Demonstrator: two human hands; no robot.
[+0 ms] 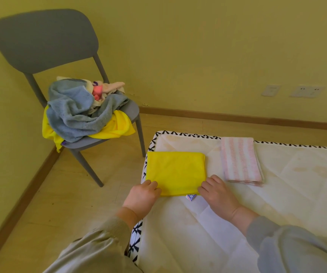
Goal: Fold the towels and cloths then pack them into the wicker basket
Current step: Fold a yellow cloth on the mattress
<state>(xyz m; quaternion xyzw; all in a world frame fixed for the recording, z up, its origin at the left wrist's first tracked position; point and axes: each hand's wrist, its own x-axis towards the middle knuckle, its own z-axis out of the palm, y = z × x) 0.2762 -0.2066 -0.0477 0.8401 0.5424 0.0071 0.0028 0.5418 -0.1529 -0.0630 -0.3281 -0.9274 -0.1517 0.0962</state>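
While squaring yellow cloth (175,172) on bed (286,194):
pinching 2 near corners in left hand (143,196), right hand (218,194) grip to align edges.

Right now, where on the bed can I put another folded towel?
Bare mattress lies right of the striped towel and nearer the person, beside the right hand. The gap between yellow cloth and striped towel is narrow. The chair is piled with laundry.

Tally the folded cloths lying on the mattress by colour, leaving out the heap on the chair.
yellow cloth: 1
pink-striped towel: 1
Total: 2
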